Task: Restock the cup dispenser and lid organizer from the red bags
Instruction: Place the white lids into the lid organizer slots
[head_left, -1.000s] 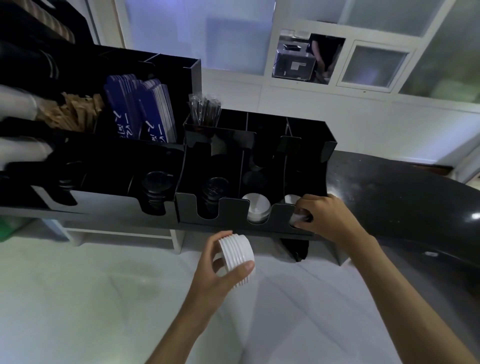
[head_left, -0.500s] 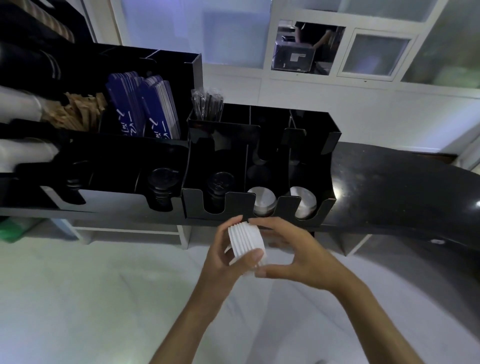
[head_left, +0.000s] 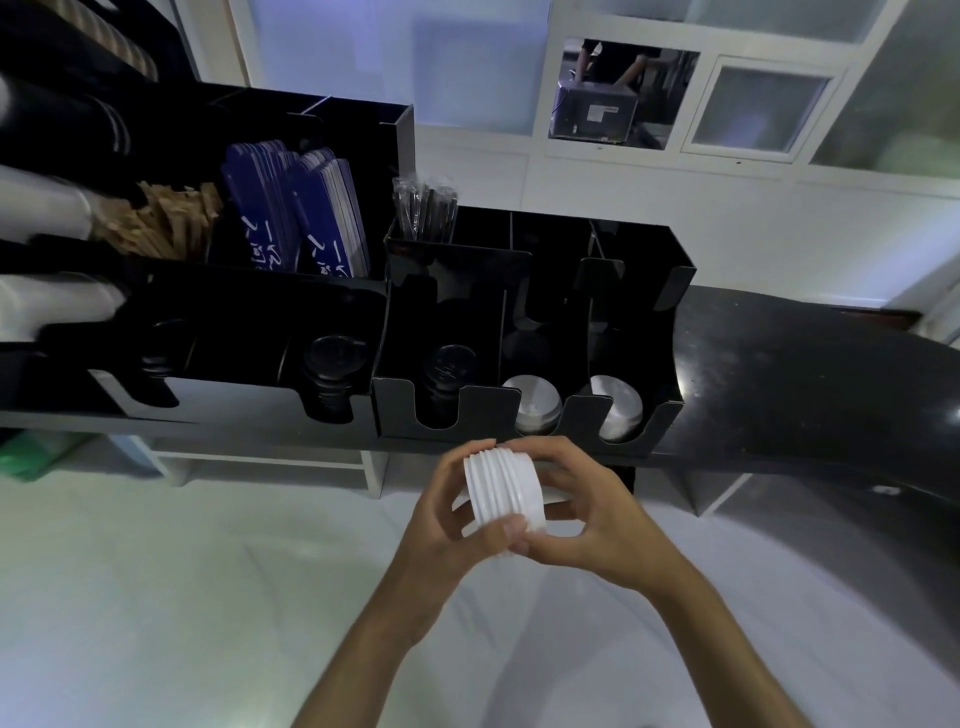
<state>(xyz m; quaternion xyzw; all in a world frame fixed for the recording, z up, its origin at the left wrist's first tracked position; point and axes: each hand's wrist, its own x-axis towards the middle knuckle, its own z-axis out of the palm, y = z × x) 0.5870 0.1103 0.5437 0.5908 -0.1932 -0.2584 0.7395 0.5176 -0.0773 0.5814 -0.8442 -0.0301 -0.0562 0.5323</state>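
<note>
- Lids (head_left: 505, 492), white stack, now sitting between both hands just below the organizer (head_left: 524, 415).
- Right hand (head_left: 597, 525) is coming back off the slot, fingers curling round the stack with my left hand (head_left: 441, 525); probably peeling off another batch.

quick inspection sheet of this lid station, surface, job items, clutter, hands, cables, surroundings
surface: black counter, bare at the right
job's things: stack of white lids held in front of the black lid organizer; its two right slots hold white lids, left slot black lids
clutter: blue packets, wooden stirrers, wrapped straws
grippers: left hand and right hand both grip the stack
cables: nothing seen
surroundings: white wall, window with a person behind
</note>
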